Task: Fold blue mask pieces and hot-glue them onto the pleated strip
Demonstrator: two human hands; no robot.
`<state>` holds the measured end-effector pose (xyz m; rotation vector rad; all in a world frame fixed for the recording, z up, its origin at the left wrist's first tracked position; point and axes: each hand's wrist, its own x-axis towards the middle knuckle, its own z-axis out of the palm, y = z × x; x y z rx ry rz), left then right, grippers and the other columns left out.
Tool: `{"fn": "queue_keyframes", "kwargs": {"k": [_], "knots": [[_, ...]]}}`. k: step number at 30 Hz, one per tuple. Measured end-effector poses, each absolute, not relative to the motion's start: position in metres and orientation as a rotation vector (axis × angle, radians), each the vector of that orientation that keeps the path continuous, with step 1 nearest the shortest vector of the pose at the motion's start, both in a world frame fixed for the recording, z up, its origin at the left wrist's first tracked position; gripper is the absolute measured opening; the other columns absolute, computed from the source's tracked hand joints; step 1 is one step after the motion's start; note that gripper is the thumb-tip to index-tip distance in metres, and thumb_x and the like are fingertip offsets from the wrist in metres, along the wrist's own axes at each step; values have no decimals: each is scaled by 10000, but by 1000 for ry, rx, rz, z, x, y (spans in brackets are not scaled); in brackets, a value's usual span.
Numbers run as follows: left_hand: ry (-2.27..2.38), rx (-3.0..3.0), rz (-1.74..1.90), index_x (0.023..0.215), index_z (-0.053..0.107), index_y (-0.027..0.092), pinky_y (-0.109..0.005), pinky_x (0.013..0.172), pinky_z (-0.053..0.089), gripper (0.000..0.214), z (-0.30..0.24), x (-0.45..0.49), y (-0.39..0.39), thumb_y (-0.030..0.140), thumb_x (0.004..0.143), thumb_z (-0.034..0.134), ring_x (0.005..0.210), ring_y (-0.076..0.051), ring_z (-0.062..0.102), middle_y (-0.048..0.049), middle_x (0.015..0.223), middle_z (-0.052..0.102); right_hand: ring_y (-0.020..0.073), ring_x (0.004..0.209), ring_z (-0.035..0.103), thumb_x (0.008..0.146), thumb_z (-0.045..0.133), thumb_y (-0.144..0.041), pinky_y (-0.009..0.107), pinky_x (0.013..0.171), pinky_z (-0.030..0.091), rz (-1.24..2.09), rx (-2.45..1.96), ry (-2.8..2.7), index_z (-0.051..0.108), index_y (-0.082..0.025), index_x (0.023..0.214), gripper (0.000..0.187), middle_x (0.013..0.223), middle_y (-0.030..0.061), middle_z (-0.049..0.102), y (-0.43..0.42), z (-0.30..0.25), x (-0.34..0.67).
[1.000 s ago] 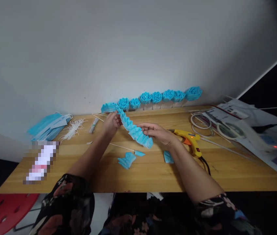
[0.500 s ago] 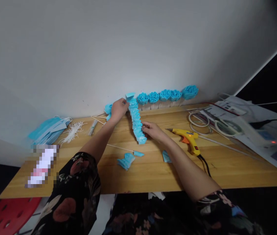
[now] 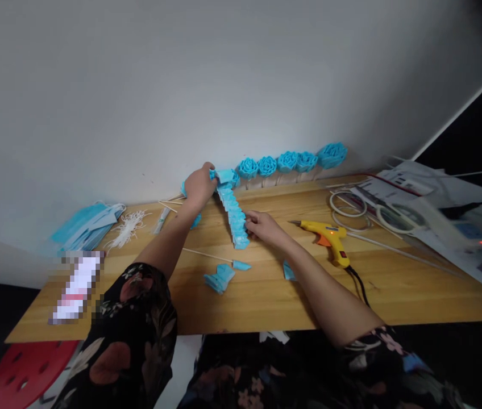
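A pleated light-blue strip (image 3: 233, 215) of face-mask material lies slanted in the middle, its lower end above the wooden table. My left hand (image 3: 199, 185) is closed at the strip's upper left end, fingertips partly hidden. At the lower right edge of the strip, my right hand (image 3: 262, 225) pinches it between thumb and fingers. Below them lie a thin stick with a blue wrapped tip (image 3: 241, 265) and a crumpled blue piece (image 3: 219, 278). Another blue scrap (image 3: 289, 271) is beside my right forearm. A yellow glue gun (image 3: 326, 234) rests to the right.
Several blue rosettes (image 3: 287, 162) on stems stand along the wall. Blue face masks (image 3: 87, 225), white ear loops (image 3: 128, 228) and a blurred phone-like object (image 3: 77, 288) lie on the left. At right are scissors (image 3: 398, 218), a white cord loop, papers and a power strip (image 3: 462, 230).
My left hand has shifted slightly up and left, and the strip's upper end has come left with it, its top flap now lying flatter. My right hand stays nearly in place.
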<state>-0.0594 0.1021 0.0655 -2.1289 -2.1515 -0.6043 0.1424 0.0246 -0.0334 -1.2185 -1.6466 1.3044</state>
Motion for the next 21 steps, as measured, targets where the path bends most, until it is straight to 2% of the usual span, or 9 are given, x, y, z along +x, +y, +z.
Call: {"fn": "queue_keyframes", "kwargs": {"k": [3,5,8,11,14,16,21], "knots": [[-2047,-2166,-559,1502,502,272,-353,820,441,587,68,-58,98,265,921,583,1057,-313,688,-122,1145,754,117,527,557,742,531,-118,215,513,445,1326,-1241,-1660,739,-191,1131,448,637,-55,564,24,-31,143],[-2017,-2215,-624,1479,541,262,-338,802,438,578,69,-59,99,273,905,606,1029,-299,687,-110,1110,758,116,540,562,770,526,-113,207,512,447,1346,-1247,-1698,741,-181,1157,448,635,-49,569,23,-29,144],[-2056,-2332,-819,1166,744,212,-300,744,424,331,68,-63,104,301,864,642,902,-245,671,-66,927,749,116,556,559,823,523,-131,204,526,449,1368,-1225,-1757,766,-167,1105,374,632,-31,592,22,-24,147],[-2106,-2401,-1039,882,765,177,-276,677,392,168,64,-65,109,273,808,649,752,-190,609,-24,734,680,122,591,585,902,510,-199,218,565,471,1340,-1235,-1818,778,-173,1123,348,725,7,683,21,-18,151],[-2219,-2408,-1297,817,721,170,-255,605,346,113,58,-63,105,253,767,662,626,-144,519,22,604,574,170,783,679,949,520,-266,272,726,528,1032,-1343,-1915,768,-194,1202,362,940,59,778,20,-12,156],[-2359,-2426,-1486,796,675,171,-243,551,309,90,54,-62,97,255,763,664,537,-113,444,52,541,504,207,932,699,947,545,-274,318,848,532,798,-1396,-1907,735,-203,1280,390,1065,76,789,21,-8,158],[-2524,-2602,-1858,715,541,187,-222,445,221,157,52,-64,80,265,794,652,402,-55,324,85,482,436,223,973,701,896,584,-238,369,917,536,597,-1364,-1816,599,-156,1448,559,1243,117,739,32,9,156]]}}
